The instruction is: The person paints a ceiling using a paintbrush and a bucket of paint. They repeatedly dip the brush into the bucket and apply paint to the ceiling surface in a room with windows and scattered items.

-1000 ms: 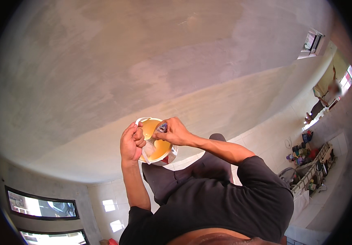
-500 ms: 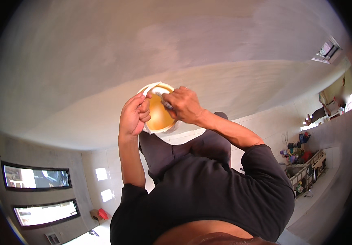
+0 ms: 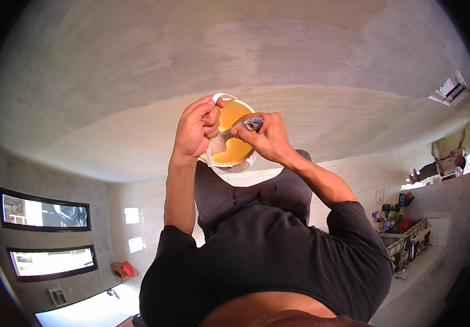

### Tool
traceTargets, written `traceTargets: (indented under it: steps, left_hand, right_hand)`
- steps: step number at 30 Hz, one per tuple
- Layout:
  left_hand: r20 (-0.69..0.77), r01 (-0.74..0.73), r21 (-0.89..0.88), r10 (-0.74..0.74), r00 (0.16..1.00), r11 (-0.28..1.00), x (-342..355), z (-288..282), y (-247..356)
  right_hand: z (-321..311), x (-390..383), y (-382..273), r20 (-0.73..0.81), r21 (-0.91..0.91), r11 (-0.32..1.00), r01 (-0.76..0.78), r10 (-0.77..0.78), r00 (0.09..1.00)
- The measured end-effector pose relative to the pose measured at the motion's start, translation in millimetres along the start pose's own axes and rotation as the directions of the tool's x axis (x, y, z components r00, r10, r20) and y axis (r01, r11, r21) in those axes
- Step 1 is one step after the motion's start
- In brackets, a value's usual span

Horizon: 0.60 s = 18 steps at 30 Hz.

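My left hand [image 3: 194, 129] is closed round the white handle [image 3: 222, 96] of a bucket [image 3: 248, 159] of yellow paint [image 3: 234, 113], held up in front of my legs. In my closed right hand [image 3: 269, 137] is a paintbrush [image 3: 221, 143], its handle end pointing up and right. The brush head lies over the bucket's mouth, towards its left side; I cannot tell how deep the bristles sit in the paint. Ahead is a wall [image 3: 322, 60], grey above with a cream-yellow band below.
Windows [image 3: 44, 210] are in the wall at left, with a cardboard box [image 3: 119, 269] and a red thing beside it on the tiled floor [image 3: 150, 210]. To the right stand a rack [image 3: 409, 245] and several small items. Another person [image 3: 439, 166] is at far right.
The bucket has shifted up and right with my left hand. My right hand has turned, and the brush now slants with its head to the left and its handle showing.
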<state>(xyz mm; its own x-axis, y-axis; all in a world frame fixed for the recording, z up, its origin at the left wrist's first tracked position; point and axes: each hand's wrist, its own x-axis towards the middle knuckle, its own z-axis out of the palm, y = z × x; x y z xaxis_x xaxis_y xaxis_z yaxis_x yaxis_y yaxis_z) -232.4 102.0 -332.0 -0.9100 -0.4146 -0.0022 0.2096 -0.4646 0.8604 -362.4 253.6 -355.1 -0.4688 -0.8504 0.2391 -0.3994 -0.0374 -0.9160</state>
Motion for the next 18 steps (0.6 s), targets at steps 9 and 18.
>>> traceTargets:
  steps: [9,18]
  left_hand:
    - [-0.026,0.024,-0.032,-0.025,0.999,0.999,-1,4,-1]
    - [-0.069,-0.03,-0.097,0.023,0.997,0.995,-1,4,-3]
  right_hand:
    - [-6,7,19,-0.193,-0.237,0.949,0.21,-0.258,0.947]
    - [-75,-31,7,-0.307,0.067,0.99,0.128,-0.101,0.946]
